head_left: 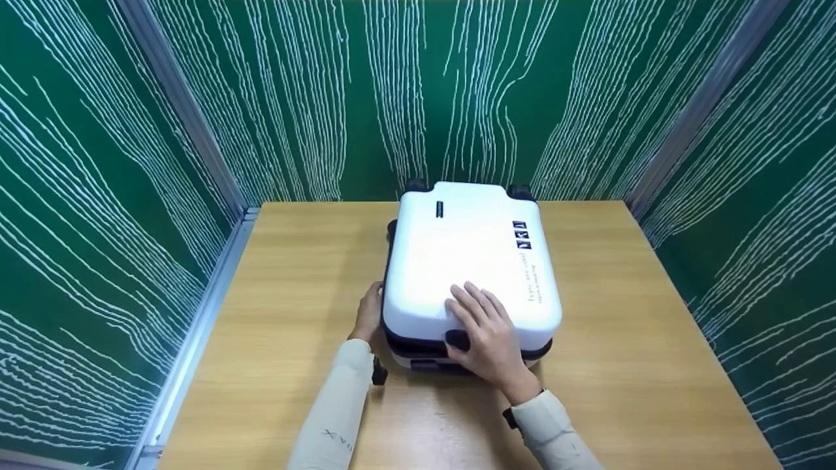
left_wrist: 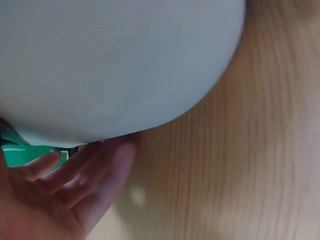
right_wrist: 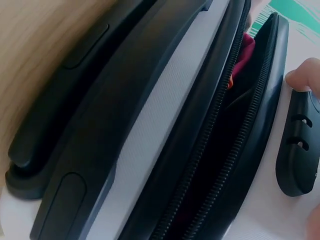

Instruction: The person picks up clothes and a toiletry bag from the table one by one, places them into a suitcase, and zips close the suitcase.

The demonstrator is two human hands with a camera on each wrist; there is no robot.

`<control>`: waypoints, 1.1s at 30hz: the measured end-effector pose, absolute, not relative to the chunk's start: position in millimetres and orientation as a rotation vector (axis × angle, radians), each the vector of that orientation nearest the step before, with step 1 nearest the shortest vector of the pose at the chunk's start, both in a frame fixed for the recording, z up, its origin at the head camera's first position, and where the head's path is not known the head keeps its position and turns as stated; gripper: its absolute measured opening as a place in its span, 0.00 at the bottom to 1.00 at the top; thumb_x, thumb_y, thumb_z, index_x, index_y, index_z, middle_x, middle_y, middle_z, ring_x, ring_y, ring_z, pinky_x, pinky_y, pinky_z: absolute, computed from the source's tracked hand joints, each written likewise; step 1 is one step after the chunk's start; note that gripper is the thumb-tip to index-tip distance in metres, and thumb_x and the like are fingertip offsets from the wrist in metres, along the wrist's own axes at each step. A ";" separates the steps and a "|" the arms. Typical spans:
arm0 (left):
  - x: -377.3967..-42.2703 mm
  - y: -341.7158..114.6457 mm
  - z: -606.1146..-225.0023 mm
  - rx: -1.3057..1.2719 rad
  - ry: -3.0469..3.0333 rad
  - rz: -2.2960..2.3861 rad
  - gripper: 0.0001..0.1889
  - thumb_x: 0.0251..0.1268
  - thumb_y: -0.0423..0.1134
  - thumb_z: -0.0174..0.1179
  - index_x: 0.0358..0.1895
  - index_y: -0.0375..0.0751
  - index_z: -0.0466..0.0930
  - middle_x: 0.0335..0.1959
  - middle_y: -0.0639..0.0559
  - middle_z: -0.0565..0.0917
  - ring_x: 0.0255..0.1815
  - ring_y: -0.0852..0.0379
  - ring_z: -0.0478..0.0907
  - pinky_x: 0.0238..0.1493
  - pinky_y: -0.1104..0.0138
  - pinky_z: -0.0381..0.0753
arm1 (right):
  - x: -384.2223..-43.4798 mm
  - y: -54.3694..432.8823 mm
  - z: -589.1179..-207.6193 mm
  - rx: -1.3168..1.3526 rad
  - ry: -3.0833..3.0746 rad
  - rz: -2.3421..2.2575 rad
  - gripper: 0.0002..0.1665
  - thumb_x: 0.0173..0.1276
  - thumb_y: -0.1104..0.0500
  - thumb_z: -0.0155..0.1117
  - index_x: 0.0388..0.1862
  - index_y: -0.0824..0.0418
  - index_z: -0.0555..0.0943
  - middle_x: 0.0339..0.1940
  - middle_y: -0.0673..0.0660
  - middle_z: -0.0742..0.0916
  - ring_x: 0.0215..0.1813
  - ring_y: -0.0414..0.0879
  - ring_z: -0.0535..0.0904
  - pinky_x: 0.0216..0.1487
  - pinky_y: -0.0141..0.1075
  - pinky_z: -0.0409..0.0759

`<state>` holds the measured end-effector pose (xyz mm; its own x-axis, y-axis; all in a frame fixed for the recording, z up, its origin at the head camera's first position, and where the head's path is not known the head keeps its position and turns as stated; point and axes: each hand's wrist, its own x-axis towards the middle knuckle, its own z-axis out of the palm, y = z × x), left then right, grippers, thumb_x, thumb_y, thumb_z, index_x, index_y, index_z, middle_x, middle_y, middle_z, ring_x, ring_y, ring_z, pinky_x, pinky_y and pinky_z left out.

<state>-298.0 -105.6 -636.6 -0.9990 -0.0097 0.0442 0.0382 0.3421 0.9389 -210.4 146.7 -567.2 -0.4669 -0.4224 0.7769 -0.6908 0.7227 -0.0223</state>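
A white hard-shell suitcase (head_left: 464, 261) lies flat on the table, its wheels toward the back wall. My left hand (head_left: 369, 312) is at its left side; in the left wrist view the fingers (left_wrist: 95, 185) reach along the edge of the white shell, their tips partly hidden. Across the front of the lid rests my right hand (head_left: 486, 336), fingers extended, thumb beside the black combination lock (right_wrist: 299, 150). The right wrist view shows the zipper (right_wrist: 200, 142) parted along the front, with dark red cloth (right_wrist: 245, 55) inside the gap.
A wooden table (head_left: 300, 261) carries the suitcase. Green walls (head_left: 366, 98) with white wavy lines and metal corner posts (head_left: 189, 111) enclose it at the back and sides. A black carry handle (right_wrist: 65, 85) runs along the suitcase's lower front.
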 end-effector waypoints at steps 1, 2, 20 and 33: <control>-298.2 -105.4 -636.9 -0.029 -2.525 -1.737 0.18 0.82 0.32 0.43 0.66 0.30 0.72 0.51 0.35 0.84 0.51 0.41 0.81 0.61 0.47 0.77 | -210.0 147.3 -567.0 0.842 -2.131 0.432 0.49 0.40 0.50 0.84 0.66 0.59 0.79 0.71 0.59 0.81 0.72 0.60 0.76 0.73 0.52 0.69; -298.7 -105.1 -637.8 -0.030 -2.511 -1.699 0.17 0.81 0.31 0.43 0.65 0.32 0.73 0.49 0.36 0.85 0.49 0.43 0.81 0.58 0.49 0.78 | -209.6 147.8 -567.0 0.844 -2.133 0.432 0.49 0.40 0.50 0.83 0.66 0.59 0.79 0.71 0.58 0.81 0.72 0.59 0.76 0.74 0.51 0.69; -287.0 -113.5 -656.1 -0.046 -2.424 -1.932 0.22 0.79 0.34 0.53 0.71 0.39 0.73 0.60 0.36 0.81 0.60 0.42 0.78 0.60 0.53 0.79 | -198.5 154.4 -581.1 0.886 -2.199 0.347 0.52 0.41 0.47 0.84 0.69 0.54 0.77 0.74 0.53 0.78 0.76 0.54 0.73 0.77 0.45 0.64; -280.0 -114.3 -644.1 0.070 -2.493 -1.934 0.19 0.83 0.41 0.46 0.64 0.35 0.78 0.61 0.36 0.82 0.63 0.41 0.79 0.66 0.50 0.76 | -195.3 154.8 -582.8 0.871 -2.254 0.358 0.51 0.45 0.47 0.83 0.71 0.54 0.75 0.76 0.53 0.76 0.77 0.55 0.70 0.77 0.47 0.61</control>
